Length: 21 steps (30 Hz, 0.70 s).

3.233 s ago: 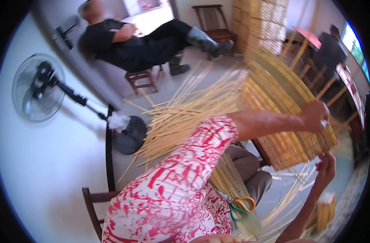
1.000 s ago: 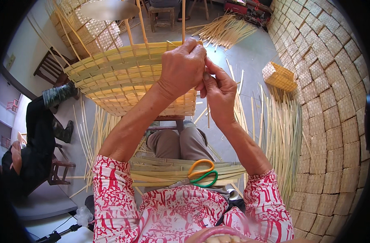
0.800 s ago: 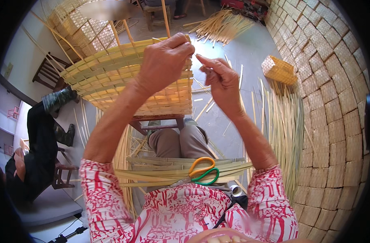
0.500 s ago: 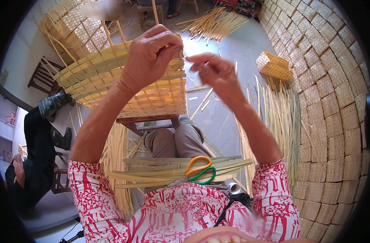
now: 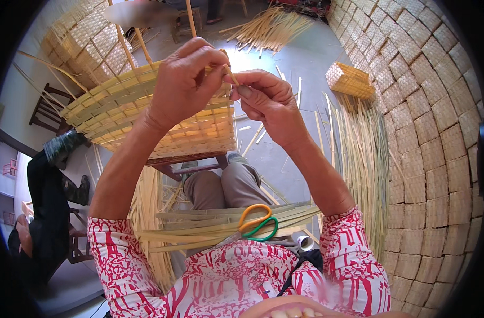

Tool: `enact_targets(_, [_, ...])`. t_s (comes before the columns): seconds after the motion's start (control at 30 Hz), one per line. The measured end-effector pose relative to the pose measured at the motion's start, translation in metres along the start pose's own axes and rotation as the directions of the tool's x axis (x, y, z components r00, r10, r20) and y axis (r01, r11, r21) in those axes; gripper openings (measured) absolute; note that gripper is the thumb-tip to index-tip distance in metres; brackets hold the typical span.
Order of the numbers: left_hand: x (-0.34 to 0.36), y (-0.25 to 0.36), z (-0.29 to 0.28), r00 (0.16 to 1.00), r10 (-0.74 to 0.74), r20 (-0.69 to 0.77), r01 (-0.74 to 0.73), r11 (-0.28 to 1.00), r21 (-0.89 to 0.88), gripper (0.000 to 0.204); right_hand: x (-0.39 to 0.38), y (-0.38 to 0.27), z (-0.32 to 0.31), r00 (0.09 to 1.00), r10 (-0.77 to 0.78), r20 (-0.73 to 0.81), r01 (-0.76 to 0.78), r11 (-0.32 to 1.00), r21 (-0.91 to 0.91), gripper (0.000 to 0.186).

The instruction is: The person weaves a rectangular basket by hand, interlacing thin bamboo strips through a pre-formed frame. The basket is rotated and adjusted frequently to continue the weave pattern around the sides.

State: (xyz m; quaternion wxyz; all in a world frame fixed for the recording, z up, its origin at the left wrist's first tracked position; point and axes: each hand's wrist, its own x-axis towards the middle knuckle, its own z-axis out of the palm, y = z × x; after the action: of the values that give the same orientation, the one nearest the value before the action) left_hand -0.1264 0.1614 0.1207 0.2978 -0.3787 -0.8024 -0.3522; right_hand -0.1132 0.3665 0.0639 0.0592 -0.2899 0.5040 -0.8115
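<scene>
A partly woven bamboo basket [image 5: 183,130] rests in front of my knees on a dark wooden stool [image 5: 181,159], with upright strips standing from its far rim. My left hand [image 5: 189,79] is closed in a pinch over the basket's upper right corner; its fingertips partly hide what they grip. From that corner a short bamboo strip [image 5: 232,75] sticks out, and my right hand [image 5: 268,100] pinches its end between thumb and fingers. Across my lap lie several flat bamboo strips [image 5: 173,225]. On them rest scissors [image 5: 256,222] with one orange and one green handle loop.
Long strips [image 5: 358,159] lie on the floor to the right, beside a wall of stacked woven baskets [image 5: 411,159]. A small yellow basket [image 5: 350,80] stands near them. Another strip pile [image 5: 268,29] lies at the back. A seated person in dark clothes [image 5: 43,196] is at the left.
My right hand has moved left to the basket's corner and now pinches the strip end. My left hand stays at the corner. The whole view has shifted slightly.
</scene>
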Motion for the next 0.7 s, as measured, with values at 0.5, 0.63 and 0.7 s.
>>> enact_targets(0.5, [0.007, -0.039, 0.034, 0.954, 0.253, -0.158, -0.215, 0.950, 0.225, 0.009, 0.000, 0.011, -0.058, 0.989, 0.114, -0.092, -0.109, 0.992, 0.059, 0.032])
enact_targets(0.63, [0.003, -0.041, 0.045, 0.946, 0.102, -0.308, -0.078, 0.993, 0.089, 0.007, -0.012, 0.021, -0.024, 0.983, -0.087, -0.163, 0.033, 0.950, -0.310, 0.028])
enact_targets(0.7, [0.004, -0.043, 0.048, 0.954, 0.072, -0.290, -0.060, 0.997, 0.050, 0.008, -0.009, 0.025, -0.027, 0.959, -0.223, 0.174, 0.283, 0.724, -0.630, 0.024])
